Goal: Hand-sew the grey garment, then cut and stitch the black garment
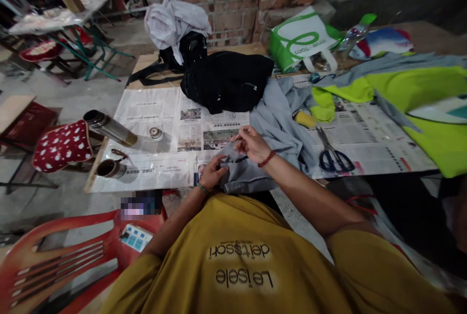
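Note:
A grey garment point(248, 175) lies bunched at the table's near edge and stretches back toward the black bag. My left hand point(213, 173) is on its left edge, with thumb and fingers closed on the fabric. Just above the cloth, my right hand point(251, 145) is raised with thumb and fingertips pinched together; whatever is between them is too small to make out. To the right of the garment rest dark-handled scissors point(332, 153), blades pointing away from me. A yellow spool-like item point(305, 119) sits behind them.
Newspaper point(164, 153) covers the table. At left stand a steel flask point(111, 128), its cap point(155, 133) and a cup point(111, 168). Behind are a black bag point(228, 80) and a green-white bag point(302, 39). A grey-and-lime garment point(412, 90) spreads right; a red chair point(65, 251) stands at left.

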### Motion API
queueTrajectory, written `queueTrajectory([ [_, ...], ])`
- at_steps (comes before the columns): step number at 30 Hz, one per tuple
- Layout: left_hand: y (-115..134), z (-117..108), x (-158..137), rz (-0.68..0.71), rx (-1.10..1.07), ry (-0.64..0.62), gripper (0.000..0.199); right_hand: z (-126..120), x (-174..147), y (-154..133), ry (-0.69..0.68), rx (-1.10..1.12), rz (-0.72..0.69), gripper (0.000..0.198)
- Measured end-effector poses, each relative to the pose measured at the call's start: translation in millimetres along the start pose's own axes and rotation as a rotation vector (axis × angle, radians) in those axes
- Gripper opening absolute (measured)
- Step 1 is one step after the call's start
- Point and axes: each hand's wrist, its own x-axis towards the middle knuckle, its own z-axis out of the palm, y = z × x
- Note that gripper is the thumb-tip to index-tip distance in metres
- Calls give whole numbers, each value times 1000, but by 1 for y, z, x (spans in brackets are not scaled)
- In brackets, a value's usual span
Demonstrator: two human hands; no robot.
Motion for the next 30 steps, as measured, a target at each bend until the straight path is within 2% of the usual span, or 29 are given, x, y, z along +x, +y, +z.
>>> queueTrajectory([
  [2, -3, -1, 1, 3, 9, 14, 42, -10, 8, -1, 57, 74, -29, 37],
  [4, -5, -1, 2, 10, 18, 37, 42, -22, 14, -5, 155, 13, -148, 36],
  [7, -8, -2, 3, 13, 1, 43, 42, -43, 20, -17, 310, -336, -427, 29],
  [11, -10, -2, 2, -4, -27, 31, 43, -77, 25, -44, 349, -932, -776, 23],
  [15, -9, -3, 1, -11, -41, 29, 43, -105, 31, -72, 356, -1218, -941, 26],
  [20, -7, -4, 1, -33, -13, 34, 42, -122, 36, -102, 402, -1443, -937, 34],
  [24, -8, -4, 1, -39, -47, 25, 42, -126, 35, -127, 455, -1617, -795, 28],
  [30, -8, -4, 1, -28, -30, 51, 39, -130, 38, -154, 477, -1759, -634, 35],
])
